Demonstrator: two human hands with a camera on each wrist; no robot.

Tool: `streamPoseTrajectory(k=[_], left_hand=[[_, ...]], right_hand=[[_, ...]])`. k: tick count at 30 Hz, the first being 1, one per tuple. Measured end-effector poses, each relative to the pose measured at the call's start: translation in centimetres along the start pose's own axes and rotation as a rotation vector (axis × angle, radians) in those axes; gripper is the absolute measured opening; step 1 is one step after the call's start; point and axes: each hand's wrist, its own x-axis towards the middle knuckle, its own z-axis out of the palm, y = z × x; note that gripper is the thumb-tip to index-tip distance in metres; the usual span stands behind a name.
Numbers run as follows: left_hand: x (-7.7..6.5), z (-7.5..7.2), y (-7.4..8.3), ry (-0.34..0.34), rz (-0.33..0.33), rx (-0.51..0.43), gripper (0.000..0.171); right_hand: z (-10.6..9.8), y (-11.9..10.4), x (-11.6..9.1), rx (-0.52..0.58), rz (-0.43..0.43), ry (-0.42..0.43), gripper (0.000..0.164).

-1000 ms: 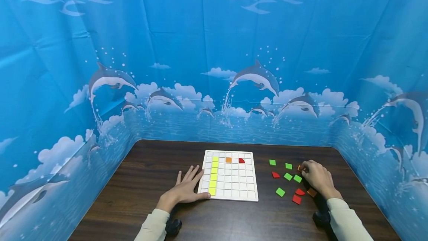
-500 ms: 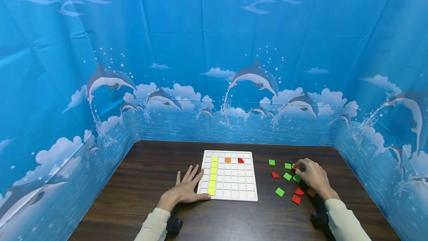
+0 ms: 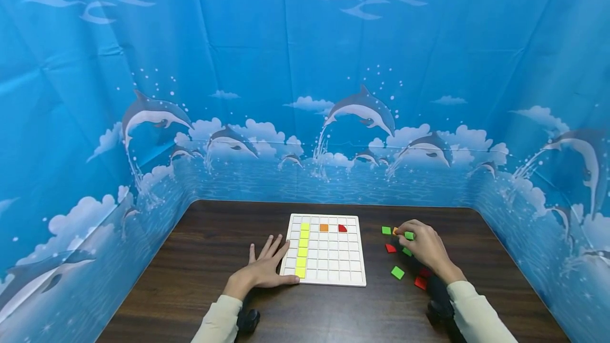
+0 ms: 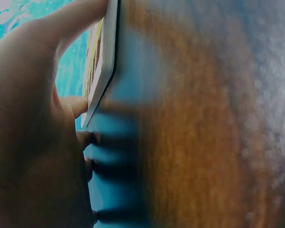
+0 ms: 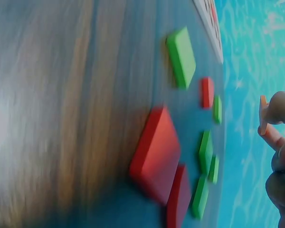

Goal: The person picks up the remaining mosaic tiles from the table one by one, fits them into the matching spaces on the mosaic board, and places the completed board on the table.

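The right hand (image 3: 427, 245) pinches an orange tile (image 5: 263, 113) (green tiles (image 3: 397, 272) nearby).

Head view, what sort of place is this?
Possibly a tabletop booth: a blue dolphin backdrop lines the back and both sides of a dark table bearing a white grid board.

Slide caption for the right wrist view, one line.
Right hand pinches an orange tile; green tiles and red tiles lie scattered on the wood-grain table.
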Motion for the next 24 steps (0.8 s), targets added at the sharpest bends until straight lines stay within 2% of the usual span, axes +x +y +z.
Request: streamPoseTrajectory(k=[5, 12, 19, 24], left_hand=[[-0.6, -0.7, 0.3, -0.001, 0.027, -0.017, 0.118], [-0.2, -0.2, -0.2, 0.005, 0.024, -0.014, 0.118], [-0.8, -1.3, 1.1, -0.017, 0.004, -0.004, 0.117], [-0.8, -1.6, 1.5, -0.037, -0.023, 0.023, 0.114]], right_hand=[[1.0, -1.9, 0.6, 0.014, -0.04, 0.021, 0.011], [2.7, -4.6, 1.2, 0.057, -0.063, -0.002, 0.01], [4.2, -6.9, 1.8, 0.07, -0.133, -0.012, 0.012], [5.1, -8.2, 2.4, 0.083, -0.152, -0.046, 0.012]])
